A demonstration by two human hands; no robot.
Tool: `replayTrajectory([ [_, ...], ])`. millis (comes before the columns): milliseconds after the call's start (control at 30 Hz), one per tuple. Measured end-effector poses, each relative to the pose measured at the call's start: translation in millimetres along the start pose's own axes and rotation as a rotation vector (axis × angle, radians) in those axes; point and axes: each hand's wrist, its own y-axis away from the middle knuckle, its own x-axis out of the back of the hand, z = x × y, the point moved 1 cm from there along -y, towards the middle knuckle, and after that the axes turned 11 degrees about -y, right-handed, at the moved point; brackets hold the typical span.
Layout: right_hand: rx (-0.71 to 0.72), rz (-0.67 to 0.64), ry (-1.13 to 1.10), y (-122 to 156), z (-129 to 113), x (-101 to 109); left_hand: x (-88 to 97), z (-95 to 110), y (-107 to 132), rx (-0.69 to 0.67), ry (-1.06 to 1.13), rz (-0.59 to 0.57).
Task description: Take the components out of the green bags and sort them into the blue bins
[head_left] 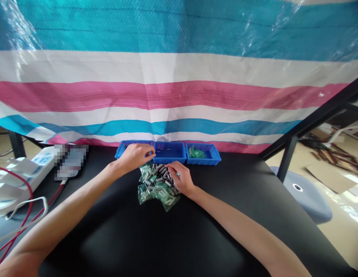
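Note:
My left hand [137,154] hovers at the front of the left blue bin [120,151], its fingers curled in a pinch near the middle blue bin [170,157]. Whatever the pinch holds is too small to name. At the right side of a mixed pile [160,181], my right hand [180,179] has its thumb and fingers drawn together among the pieces; what they grip is hidden. Small dark and grey cylindrical pieces and green-tinted clear bags of pale pieces make up the pile. A few thin pieces lie in the middle bin. Green-tinted bags [196,152] sit in the right blue bin [213,159].
The black table [121,234] ends at a striped tarp [179,96]. On the left are a white power strip [42,163], red and white cables [30,192] and a blurred-out device [71,161]. A black metal frame [287,159] and a grey stool [307,200] stand right.

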Motion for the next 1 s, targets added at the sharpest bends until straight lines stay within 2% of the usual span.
replayTrajectory([
  [67, -0.002, -0.003, 0.001, -0.2, -0.3, -0.1, -1.7, 6.3, 6.4, -0.014, -0.022, -0.135],
  [167, 0.010, 0.000, 0.006, -0.4, -0.7, 0.0, -11.5, 5.6, 14.9, -0.002, -0.075, -0.281],
  [267, 0.023, 0.001, 0.011, -0.5, -0.7, 0.1, -22.9, 0.7, 20.0, -0.036, -0.117, -0.373],
  [367, 0.027, 0.003, 0.017, -0.8, -0.8, 0.0, -29.7, -1.6, 21.1, -0.069, -0.125, -0.399],
  [533, 0.022, 0.006, 0.015, -0.8, -0.2, -0.3, -27.6, -0.2, 16.1, -0.058, -0.001, -0.316],
  [733, -0.015, 0.016, 0.011, 0.8, 0.5, 0.0, -3.3, 10.1, 8.7, -0.068, 0.255, -0.156],
  [833, -0.026, 0.080, -0.013, 1.0, 0.7, 0.2, 4.7, 18.6, 9.2, -0.073, 0.438, -0.080],
  [900, -0.024, 0.116, -0.035, 0.6, 1.2, 0.0, 3.4, 23.5, 11.2, -0.057, 0.532, -0.028],
  [1000, 0.000, 0.089, -0.017, -0.3, 1.6, -0.6, -6.8, 28.2, 15.2, -0.001, 0.652, 0.029],
])
